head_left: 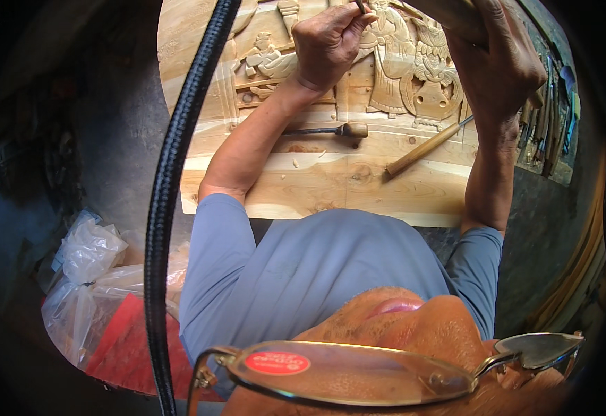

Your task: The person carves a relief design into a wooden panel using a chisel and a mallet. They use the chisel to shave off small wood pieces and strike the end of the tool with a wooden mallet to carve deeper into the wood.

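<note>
Fingers of your left hand (327,45) pinch a thin dark rod (360,6); to its right, your right hand (504,69) clenches a slanting, thick brown wooden club (448,17).

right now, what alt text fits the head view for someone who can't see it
A person's left-hand grip holds a thin dark tool over a carved wooden panel, the right-hand grip a thick wooden object partly out of frame. Two wooden-handled tools lie on the panel; more tools sit at the right.
</note>
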{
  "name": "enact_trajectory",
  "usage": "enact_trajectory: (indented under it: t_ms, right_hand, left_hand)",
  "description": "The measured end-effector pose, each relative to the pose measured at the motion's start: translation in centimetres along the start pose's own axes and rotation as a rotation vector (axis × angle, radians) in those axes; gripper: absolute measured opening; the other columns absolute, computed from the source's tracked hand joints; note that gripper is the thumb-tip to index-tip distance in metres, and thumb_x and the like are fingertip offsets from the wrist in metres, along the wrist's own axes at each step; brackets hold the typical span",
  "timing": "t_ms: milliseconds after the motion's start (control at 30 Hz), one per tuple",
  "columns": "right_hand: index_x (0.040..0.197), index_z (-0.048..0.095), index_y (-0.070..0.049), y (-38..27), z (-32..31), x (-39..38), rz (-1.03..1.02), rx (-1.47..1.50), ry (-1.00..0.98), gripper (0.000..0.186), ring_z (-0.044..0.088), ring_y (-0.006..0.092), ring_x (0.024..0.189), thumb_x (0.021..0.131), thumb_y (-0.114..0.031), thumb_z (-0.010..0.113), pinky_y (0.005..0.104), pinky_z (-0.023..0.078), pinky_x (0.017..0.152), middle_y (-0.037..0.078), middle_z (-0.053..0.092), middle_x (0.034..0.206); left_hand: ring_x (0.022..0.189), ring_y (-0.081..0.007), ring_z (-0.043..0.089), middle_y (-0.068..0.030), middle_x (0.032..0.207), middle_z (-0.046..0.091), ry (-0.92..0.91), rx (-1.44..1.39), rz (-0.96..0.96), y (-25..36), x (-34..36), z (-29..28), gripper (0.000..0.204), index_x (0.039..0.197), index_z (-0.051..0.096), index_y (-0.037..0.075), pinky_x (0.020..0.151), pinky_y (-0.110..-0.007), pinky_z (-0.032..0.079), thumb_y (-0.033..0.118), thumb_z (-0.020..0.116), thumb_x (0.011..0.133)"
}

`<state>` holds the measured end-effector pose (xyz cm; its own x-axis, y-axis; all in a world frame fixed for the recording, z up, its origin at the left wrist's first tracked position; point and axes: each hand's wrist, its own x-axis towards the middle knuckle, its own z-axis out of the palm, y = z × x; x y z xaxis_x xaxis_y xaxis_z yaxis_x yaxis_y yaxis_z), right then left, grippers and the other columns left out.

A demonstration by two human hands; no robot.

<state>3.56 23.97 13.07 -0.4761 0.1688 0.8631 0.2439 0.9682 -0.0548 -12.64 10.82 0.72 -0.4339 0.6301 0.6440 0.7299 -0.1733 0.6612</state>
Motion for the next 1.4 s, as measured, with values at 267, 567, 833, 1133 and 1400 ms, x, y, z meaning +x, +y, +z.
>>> enact_trajectory:
  t_ms: [267,567,833,1133,1400]
  right_hand:
    - [0.132,0.075,-0.008,0.1,-0.2,0.0,0.0,0.012,0.06,0.056,0.078,0.0327,0.108,0.077,0.001,0.083,0.0382,0.061,0.095,0.017,0.079,0.113]
    - [0.137,0.075,-0.017,-0.9,-1.3,0.4,-0.091,-0.255,-0.271,0.056,0.08,0.0315,0.103,0.083,-0.002,0.073,0.0414,0.064,0.089,0.018,0.08,0.113]
    - [0.133,0.076,-0.009,-0.5,-0.8,0.2,-0.021,-0.038,-0.027,0.059,0.077,0.0312,0.113,0.077,0.007,0.069,0.0402,0.059,0.101,0.014,0.08,0.119]
    - [0.131,0.077,-0.008,0.1,0.0,-0.6,0.025,0.034,0.012,0.056,0.077,0.0307,0.113,0.076,0.006,0.074,0.0394,0.058,0.101,0.015,0.079,0.119]
    - [0.13,0.077,-0.007,0.3,0.1,-0.6,0.017,-0.006,-0.015,0.055,0.077,0.0302,0.111,0.077,0.005,0.079,0.0382,0.058,0.099,0.015,0.079,0.117]
  left_hand:
    - [0.07,-0.0234,0.074,-0.0132,0.087,0.078,0.015,0.075,0.008,-0.2,-0.8,0.3,0.019,0.11,0.083,0.004,0.068,-0.038,0.058,-0.001,0.079,0.092]
    - [0.063,-0.0246,0.07,-0.0122,0.074,0.074,-0.235,0.387,0.049,-1.1,-1.9,-0.2,0.015,0.109,0.082,0.003,0.059,-0.036,0.056,0.006,0.08,0.094]
    - [0.064,-0.0109,0.068,-0.0061,0.075,0.076,-0.046,-0.082,-0.387,0.7,-0.1,-0.1,0.018,0.116,0.08,0.0,0.058,-0.029,0.054,0.006,0.068,0.103]
    - [0.068,-0.0155,0.072,-0.0096,0.08,0.077,-0.058,-0.085,-0.157,-0.9,-0.6,0.3,0.024,0.119,0.078,-0.001,0.063,-0.032,0.056,-0.002,0.066,0.1]
    - [0.069,-0.0203,0.074,-0.0124,0.085,0.078,-0.042,0.001,-0.013,-1.7,-1.1,0.4,0.029,0.124,0.077,0.002,0.064,-0.034,0.058,-0.004,0.068,0.097]
